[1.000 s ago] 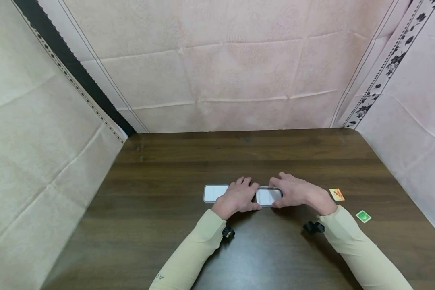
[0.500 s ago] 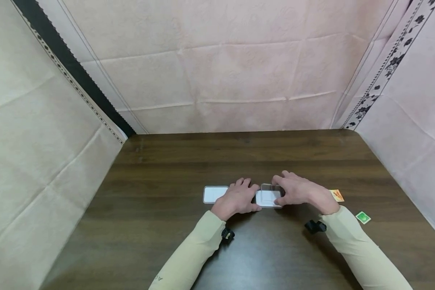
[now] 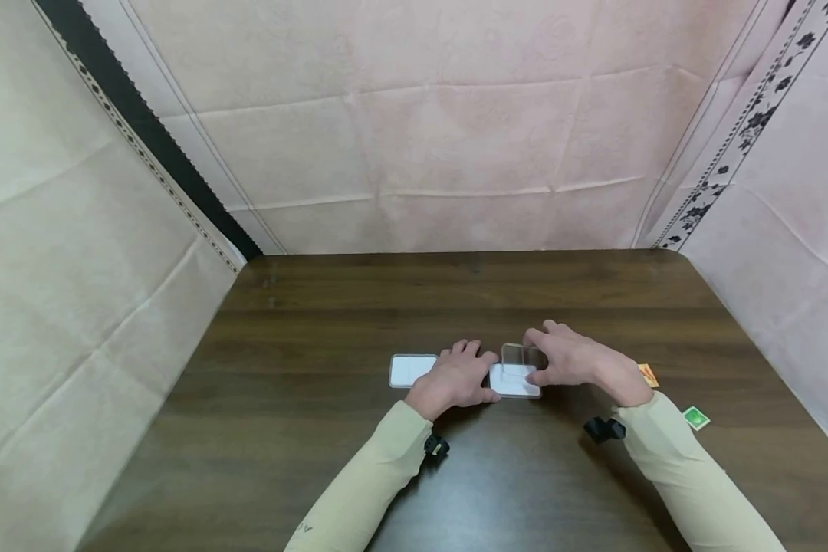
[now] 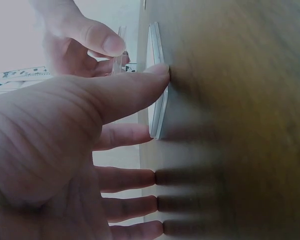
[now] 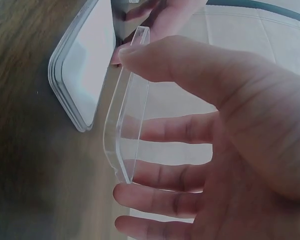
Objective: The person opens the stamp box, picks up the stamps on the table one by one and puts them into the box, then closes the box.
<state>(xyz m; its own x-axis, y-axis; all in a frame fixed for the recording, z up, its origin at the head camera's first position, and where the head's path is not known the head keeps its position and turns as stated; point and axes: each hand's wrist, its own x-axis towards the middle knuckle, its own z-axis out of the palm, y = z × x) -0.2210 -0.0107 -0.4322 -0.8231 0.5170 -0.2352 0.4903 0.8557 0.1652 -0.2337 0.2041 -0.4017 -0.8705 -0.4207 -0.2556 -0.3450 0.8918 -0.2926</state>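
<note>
My right hand [image 3: 576,362] pinches a clear plastic lid [image 5: 125,117] between thumb and fingers. In the right wrist view the lid is tilted and apart from the flat white rectangular case [image 5: 85,70] on the table. My left hand [image 3: 450,377] steadies that case, thumb at its near edge and index finger at its far edge; in the left wrist view the other fingertips [image 4: 152,177] touch the tabletop. To the left lies a second white rectangular case [image 3: 412,369], its right end hidden by the left hand.
Right of the right hand, a small orange card [image 3: 648,375] lies partly hidden behind the wrist, with a small green card [image 3: 695,418] nearer. The brown wooden table [image 3: 317,460] is bounded by pale cloth walls [image 3: 455,153] at the back and sides.
My right hand has lifted the clear lid off the white case, raising it up and slightly away to the right. The left hand has stayed in place on the case.
</note>
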